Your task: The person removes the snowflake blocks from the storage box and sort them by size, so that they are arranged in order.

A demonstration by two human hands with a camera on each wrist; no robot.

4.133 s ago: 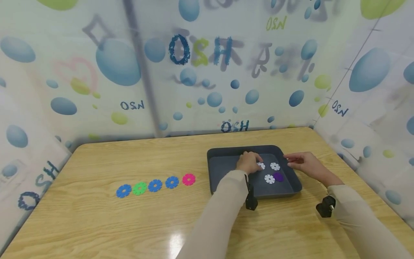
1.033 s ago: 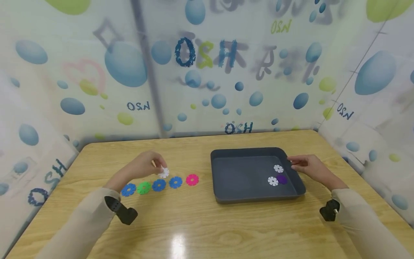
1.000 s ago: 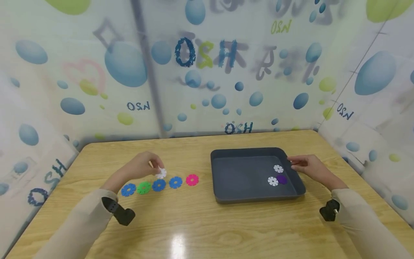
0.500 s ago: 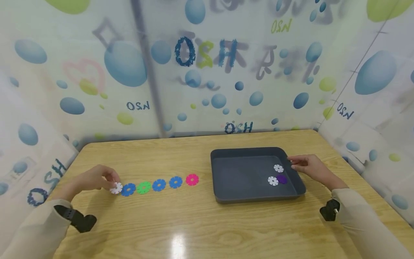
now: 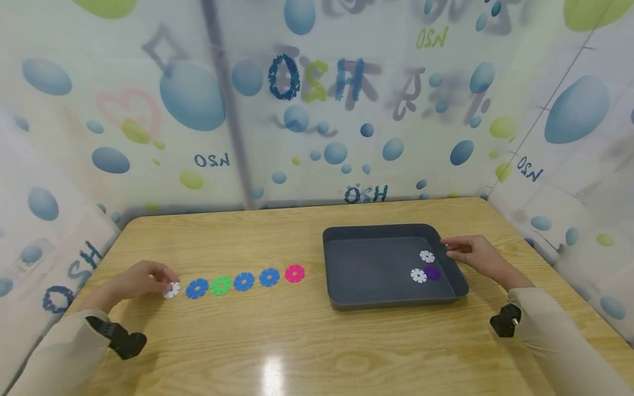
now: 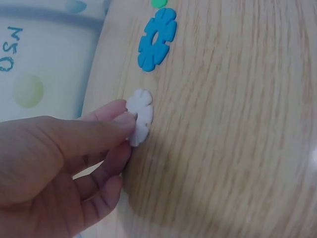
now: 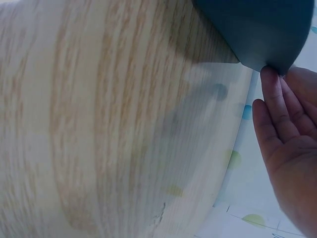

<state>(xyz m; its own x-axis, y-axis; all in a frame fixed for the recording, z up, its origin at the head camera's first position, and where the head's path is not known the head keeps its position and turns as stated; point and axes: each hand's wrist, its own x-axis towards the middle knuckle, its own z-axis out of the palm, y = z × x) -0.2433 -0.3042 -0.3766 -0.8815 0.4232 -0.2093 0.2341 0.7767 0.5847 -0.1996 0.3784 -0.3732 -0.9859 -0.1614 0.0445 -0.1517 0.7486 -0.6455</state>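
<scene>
In the head view my left hand (image 5: 141,283) is at the left end of a row of flower-shaped plastic discs. Its thumb and fingers pinch a white notched disc (image 6: 141,119), partly covered by the thumb in the left wrist view. Beside it lies a blue disc (image 5: 197,288), then a green disc (image 5: 220,285), two more blue ones and a pink disc (image 5: 294,273). My right hand (image 5: 477,256) holds the right rim of a dark grey tray (image 5: 366,302), fingertips at its edge in the right wrist view. Inside the tray are two white discs (image 5: 427,257) and a purple disc (image 5: 431,273).
The wooden table (image 5: 277,341) carries the row on the left and the tray on the right. A patterned curtain (image 5: 317,154) closes off the back and sides. Each wrist wears a black camera mount (image 5: 124,341).
My left hand has taken a white disc from the tray and carried it left over the row to its left end, lately shifting slightly further left. My right hand has stayed at the tray rim.
</scene>
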